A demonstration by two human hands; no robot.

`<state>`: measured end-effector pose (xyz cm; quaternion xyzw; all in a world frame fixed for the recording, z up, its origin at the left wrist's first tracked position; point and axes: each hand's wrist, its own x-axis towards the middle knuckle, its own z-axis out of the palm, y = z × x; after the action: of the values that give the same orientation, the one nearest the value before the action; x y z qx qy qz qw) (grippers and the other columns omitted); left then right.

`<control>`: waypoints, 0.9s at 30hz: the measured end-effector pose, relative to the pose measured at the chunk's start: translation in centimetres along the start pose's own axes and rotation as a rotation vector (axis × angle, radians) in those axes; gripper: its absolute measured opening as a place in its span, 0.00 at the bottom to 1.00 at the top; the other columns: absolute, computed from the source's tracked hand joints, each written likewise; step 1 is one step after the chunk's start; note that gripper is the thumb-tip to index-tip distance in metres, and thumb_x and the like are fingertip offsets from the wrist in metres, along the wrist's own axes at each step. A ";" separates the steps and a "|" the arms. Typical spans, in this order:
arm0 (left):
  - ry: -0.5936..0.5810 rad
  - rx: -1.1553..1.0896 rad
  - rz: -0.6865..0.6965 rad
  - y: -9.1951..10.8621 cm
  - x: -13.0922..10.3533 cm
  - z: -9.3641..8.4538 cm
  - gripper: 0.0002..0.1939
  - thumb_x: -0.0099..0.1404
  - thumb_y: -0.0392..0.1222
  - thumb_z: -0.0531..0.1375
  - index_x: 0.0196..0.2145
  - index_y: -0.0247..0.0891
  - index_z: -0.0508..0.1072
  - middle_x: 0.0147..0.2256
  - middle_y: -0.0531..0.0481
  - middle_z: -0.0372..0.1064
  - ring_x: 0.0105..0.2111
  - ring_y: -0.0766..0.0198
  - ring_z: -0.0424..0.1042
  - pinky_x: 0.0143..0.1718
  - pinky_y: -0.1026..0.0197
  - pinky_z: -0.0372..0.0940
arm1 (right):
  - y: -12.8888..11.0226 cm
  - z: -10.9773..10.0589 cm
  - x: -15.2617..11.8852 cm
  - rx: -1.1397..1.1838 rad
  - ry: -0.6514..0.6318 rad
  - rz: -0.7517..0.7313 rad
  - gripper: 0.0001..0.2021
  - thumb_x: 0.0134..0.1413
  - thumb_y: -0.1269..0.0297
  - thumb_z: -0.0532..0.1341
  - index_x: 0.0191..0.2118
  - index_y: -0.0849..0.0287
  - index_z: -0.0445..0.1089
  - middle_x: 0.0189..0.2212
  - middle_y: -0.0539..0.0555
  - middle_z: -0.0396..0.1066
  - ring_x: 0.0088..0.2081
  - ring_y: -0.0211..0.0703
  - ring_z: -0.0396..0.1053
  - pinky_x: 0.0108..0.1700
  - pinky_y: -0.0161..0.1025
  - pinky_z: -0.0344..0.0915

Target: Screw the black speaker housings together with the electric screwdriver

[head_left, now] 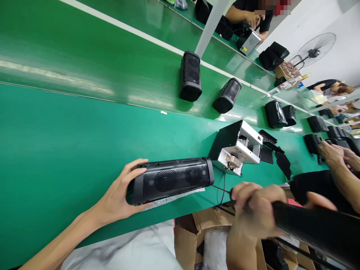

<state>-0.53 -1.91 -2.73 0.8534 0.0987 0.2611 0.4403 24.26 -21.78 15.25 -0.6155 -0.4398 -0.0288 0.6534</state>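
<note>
Gripping one black speaker (171,180) — left hand (120,197), right hand (253,213) on dark tool (317,225)

On the bench: 1 long black speaker (171,180) lying flat, 2 black speakers (190,77) standing on the belt farther off, 1 grey metal fixture (239,146), 1 fan (313,50) at the wall, 1 cardboard box (194,228).

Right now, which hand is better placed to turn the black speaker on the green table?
Left, probably. The left hand already grips the end of the black speaker, while the right hand is wrapped around a dark tool.
</note>
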 end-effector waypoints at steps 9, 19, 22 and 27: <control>-0.009 -0.058 -0.008 0.4 -0.3 -0.1 0.49 0.64 0.38 0.74 0.73 0.57 0.52 0.70 0.34 0.55 0.69 0.38 0.64 0.60 0.33 0.75 | 2.3 1.0 -2.1 0.012 -0.059 0.303 0.18 0.62 0.58 0.71 0.32 0.52 0.60 0.22 0.43 0.59 0.19 0.41 0.60 0.23 0.41 0.65; -0.030 -0.037 -0.078 0.7 -0.1 -0.6 0.49 0.67 0.35 0.72 0.73 0.60 0.50 0.71 0.39 0.55 0.71 0.40 0.62 0.65 0.26 0.68 | -0.3 -1.1 -3.0 0.027 -0.100 0.209 0.15 0.72 0.60 0.66 0.32 0.53 0.65 0.20 0.44 0.65 0.19 0.40 0.63 0.26 0.42 0.66; 0.018 0.000 -0.097 0.0 -0.1 -0.2 0.47 0.68 0.38 0.72 0.74 0.60 0.53 0.70 0.40 0.59 0.69 0.38 0.65 0.64 0.24 0.70 | -1.4 -2.4 -0.6 -0.016 0.186 0.152 0.16 0.69 0.59 0.66 0.30 0.53 0.63 0.18 0.43 0.57 0.16 0.39 0.56 0.21 0.41 0.62; 0.072 -0.008 -0.061 -0.7 -0.3 0.5 0.40 0.71 0.51 0.68 0.73 0.58 0.55 0.71 0.47 0.59 0.69 0.37 0.67 0.63 0.26 0.74 | 1.9 -4.4 4.7 -0.162 0.538 -0.034 0.11 0.59 0.68 0.62 0.27 0.52 0.63 0.16 0.41 0.52 0.14 0.37 0.53 0.17 0.36 0.55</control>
<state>-0.52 -1.98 -3.64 0.8383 0.1395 0.2785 0.4475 30.59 -22.56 17.32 -0.6285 -0.2569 -0.2369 0.6949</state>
